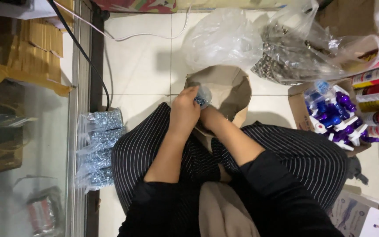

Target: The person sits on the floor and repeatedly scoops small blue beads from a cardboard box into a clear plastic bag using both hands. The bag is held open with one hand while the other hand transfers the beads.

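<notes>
My left hand (184, 112) is closed around a small clear plastic bag of little metal parts (203, 96), held just above the near rim of an open brown paper bag (237, 85) on the tiled floor. My right hand (209, 117) sits directly beside and under the left one, mostly hidden by it; its fingers touch the same small bag, though the grip itself is hidden. Both arms come over my crossed legs in striped trousers.
A row of filled small clear bags (97, 147) lies on the floor at my left knee, against a glass cabinet (23, 131). A big clear bag of metal parts (294, 57) lies beyond. A cardboard box of blue and purple pieces (334, 116) stands right.
</notes>
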